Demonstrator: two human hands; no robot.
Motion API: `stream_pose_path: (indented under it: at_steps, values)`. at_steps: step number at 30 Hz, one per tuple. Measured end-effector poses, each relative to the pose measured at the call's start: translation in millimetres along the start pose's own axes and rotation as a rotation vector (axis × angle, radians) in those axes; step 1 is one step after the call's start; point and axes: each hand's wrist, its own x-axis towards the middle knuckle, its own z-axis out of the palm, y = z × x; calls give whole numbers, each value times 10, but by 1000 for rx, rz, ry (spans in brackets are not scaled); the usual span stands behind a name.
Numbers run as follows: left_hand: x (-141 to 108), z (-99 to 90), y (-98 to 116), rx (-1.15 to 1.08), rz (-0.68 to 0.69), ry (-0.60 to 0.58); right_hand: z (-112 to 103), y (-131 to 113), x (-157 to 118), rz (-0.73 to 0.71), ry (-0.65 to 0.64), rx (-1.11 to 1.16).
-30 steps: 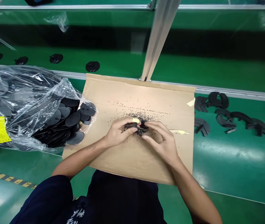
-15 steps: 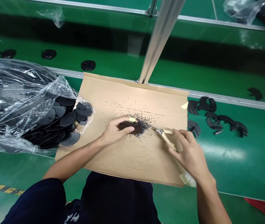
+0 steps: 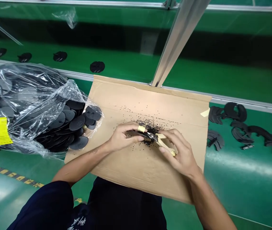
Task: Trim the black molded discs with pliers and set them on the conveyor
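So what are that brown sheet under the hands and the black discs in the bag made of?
The brown sheet looks like matte corrugated cardboard: creased, with a torn edge. The black discs seem moulded plastic or rubber, with a dull sheen; hard to say which.

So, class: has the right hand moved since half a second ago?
Yes. The right hand with the cutters moved left across the cardboard to the black disc.

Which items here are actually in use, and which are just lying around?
In use:
- left hand holding a black disc
- right hand holding cutters at the disc
- cardboard sheet with black trimmings

Lying about:
- bag of black discs
- curved black pieces
- discs on the belt
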Motion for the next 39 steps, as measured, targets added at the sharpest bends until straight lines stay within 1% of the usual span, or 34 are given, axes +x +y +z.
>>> stream_pose_path:
  at_steps: [4,9,13,15,18,19,21,24,26,28,30,32,34,36,37,39]
  values:
    - [0,2,-5,11,-11,-29,7,38,-57,-60,54,-87]
    - [-1,7,8,17,-20,-36,-6,50,-79,-87,54,-128]
    - [3,7,3,10,9,-43,-17,66,-99,-109,69,-147]
    - [2,7,-10,-4,27,-55,-22,77,-112,-114,68,-188]
    - [-6,7,-29,-4,16,-76,-20,85,-126,-124,58,-261]
    - [-8,8,-31,-3,11,-80,-15,84,-128,-126,60,-259]
    - [-9,9,-23,-14,15,-80,-2,75,-127,-110,69,-184]
    - [0,8,12,-18,33,-88,11,62,-116,-27,89,-20]
    - [5,6,31,13,48,-103,11,65,-111,0,111,-40]
    - [1,6,32,69,87,-119,14,75,-112,-26,127,-156]
    - [-15,7,16,169,154,-141,24,82,-120,-64,125,-272]
    - [-36,6,-6,319,226,-151,35,81,-129,-72,117,-319]
    - [-52,-1,-17,465,260,-112,31,71,-131,-41,130,-281]
    - [-52,-11,-8,533,250,-27,7,57,-125,35,136,-156]
    - [-46,-15,2,529,224,20,-11,48,-119,83,128,-70]
    - [-31,-14,25,443,126,93,-40,28,-107,156,90,109]
